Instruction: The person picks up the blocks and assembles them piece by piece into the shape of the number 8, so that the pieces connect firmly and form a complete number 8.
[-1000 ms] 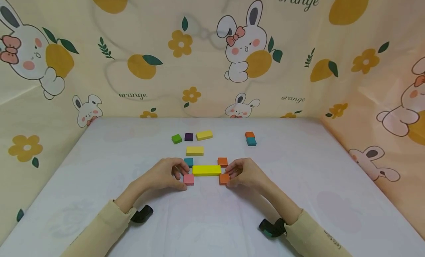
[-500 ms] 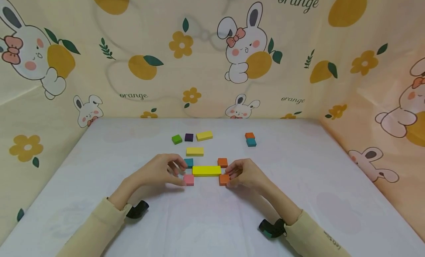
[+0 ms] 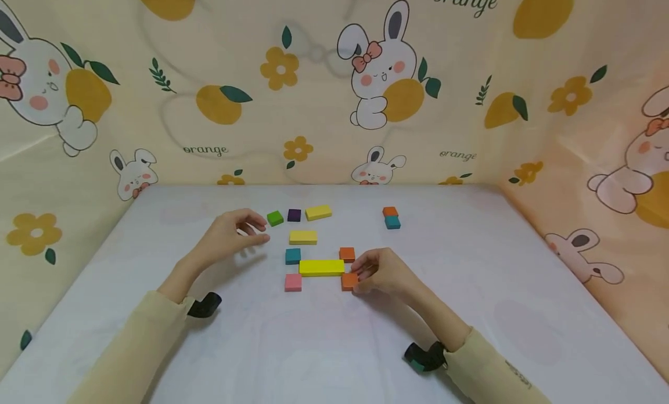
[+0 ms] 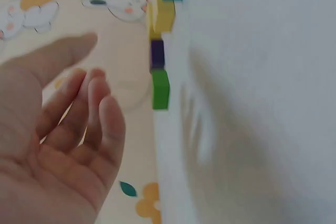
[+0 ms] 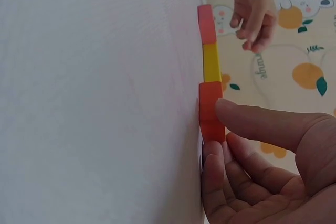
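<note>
My left hand (image 3: 226, 235) is in the air left of the blocks, fingers loosely bent and holding nothing. Nearest to its fingertips is a small green block (image 3: 275, 218), with a dark purple block (image 3: 294, 215) beside it. My right hand (image 3: 391, 276) has thumb and fingers at the right side of an orange block (image 3: 349, 282), pinching it on the table. That block sits at the near right corner of a long yellow block (image 3: 321, 268). Around the other corners lie a pink block (image 3: 293, 282), a teal block (image 3: 293, 256) and a second orange block (image 3: 347, 254).
A shorter yellow block (image 3: 303, 237) lies behind the teal one, and another yellow block (image 3: 319, 212) is farther back. At the back right, an orange block (image 3: 390, 211) and a blue block (image 3: 392, 222) touch. A bunny-print cloth (image 3: 324, 102) hangs behind the white table (image 3: 449, 241).
My left hand has left the pink and teal blocks and moved back and left, up towards the green block. The right hand stays at the near orange block.
</note>
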`<state>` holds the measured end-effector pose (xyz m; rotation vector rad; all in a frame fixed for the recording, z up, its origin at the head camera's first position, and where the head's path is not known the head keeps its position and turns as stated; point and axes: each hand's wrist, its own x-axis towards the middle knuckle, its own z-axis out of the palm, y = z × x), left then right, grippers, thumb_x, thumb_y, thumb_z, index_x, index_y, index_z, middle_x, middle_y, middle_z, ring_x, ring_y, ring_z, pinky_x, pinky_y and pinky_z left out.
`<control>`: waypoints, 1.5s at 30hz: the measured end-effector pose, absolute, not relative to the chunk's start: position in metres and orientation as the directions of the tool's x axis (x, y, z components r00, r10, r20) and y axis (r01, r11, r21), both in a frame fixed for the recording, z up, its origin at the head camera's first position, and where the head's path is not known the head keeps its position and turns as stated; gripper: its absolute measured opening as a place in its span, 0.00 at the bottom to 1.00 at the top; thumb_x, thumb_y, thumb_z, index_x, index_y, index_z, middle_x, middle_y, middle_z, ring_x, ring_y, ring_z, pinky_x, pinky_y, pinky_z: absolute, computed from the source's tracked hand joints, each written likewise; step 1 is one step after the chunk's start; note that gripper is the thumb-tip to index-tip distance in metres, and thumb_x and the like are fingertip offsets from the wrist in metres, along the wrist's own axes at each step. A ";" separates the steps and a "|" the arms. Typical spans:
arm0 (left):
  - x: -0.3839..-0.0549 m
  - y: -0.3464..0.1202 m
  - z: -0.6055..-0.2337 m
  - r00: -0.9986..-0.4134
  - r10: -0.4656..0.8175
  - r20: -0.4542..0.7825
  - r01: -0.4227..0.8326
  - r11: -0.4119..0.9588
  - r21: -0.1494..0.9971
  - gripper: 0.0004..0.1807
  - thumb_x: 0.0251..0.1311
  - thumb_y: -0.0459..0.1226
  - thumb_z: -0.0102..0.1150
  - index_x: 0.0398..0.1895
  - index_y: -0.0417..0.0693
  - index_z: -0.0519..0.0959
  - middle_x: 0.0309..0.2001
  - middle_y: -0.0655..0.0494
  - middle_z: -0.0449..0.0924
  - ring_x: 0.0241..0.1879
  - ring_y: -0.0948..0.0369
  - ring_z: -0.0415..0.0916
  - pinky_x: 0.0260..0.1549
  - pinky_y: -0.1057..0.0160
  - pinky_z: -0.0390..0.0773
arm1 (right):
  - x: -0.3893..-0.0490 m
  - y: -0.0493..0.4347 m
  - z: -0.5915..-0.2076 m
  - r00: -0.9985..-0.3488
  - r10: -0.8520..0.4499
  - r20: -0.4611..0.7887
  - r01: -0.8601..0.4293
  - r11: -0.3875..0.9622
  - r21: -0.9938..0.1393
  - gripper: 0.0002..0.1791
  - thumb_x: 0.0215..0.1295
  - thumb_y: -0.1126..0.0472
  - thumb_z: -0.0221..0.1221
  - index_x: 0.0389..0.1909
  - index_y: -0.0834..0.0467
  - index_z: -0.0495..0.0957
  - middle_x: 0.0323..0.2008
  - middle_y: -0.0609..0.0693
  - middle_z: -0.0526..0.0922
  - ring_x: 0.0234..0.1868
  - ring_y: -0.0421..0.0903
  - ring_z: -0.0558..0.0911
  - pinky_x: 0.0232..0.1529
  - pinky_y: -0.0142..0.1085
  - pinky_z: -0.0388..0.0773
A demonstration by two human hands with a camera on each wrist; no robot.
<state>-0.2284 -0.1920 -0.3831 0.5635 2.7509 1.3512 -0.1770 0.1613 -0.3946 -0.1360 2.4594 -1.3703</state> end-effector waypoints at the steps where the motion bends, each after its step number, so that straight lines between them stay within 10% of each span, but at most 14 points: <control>1: -0.233 -0.194 -0.384 -0.942 0.307 0.132 0.291 0.559 0.776 0.24 0.56 0.46 0.72 0.50 0.43 0.79 0.45 0.51 0.81 0.40 0.56 0.78 0.38 0.56 0.77 | -0.177 0.161 -0.394 -0.944 -0.233 -0.233 0.075 0.536 -0.841 0.17 0.47 0.71 0.75 0.38 0.59 0.83 0.34 0.51 0.82 0.35 0.49 0.79 0.40 0.35 0.79; 16: -0.274 -0.192 -0.391 -0.980 0.199 0.010 0.099 0.440 0.893 0.32 0.57 0.37 0.71 0.62 0.38 0.68 0.61 0.41 0.72 0.47 0.49 0.79 0.42 0.51 0.81 | -0.177 0.163 -0.391 -0.938 -0.239 -0.252 0.090 0.534 -0.841 0.18 0.48 0.72 0.74 0.41 0.59 0.82 0.35 0.52 0.82 0.36 0.49 0.79 0.40 0.34 0.78; 45: -0.295 -0.174 -0.404 -0.988 0.106 -0.116 -0.026 0.618 0.786 0.28 0.55 0.37 0.73 0.56 0.40 0.72 0.55 0.43 0.76 0.51 0.48 0.72 0.48 0.53 0.76 | -0.178 0.162 -0.393 -0.932 -0.264 -0.249 0.079 0.524 -0.848 0.17 0.49 0.72 0.73 0.42 0.61 0.82 0.34 0.53 0.81 0.35 0.49 0.78 0.40 0.34 0.77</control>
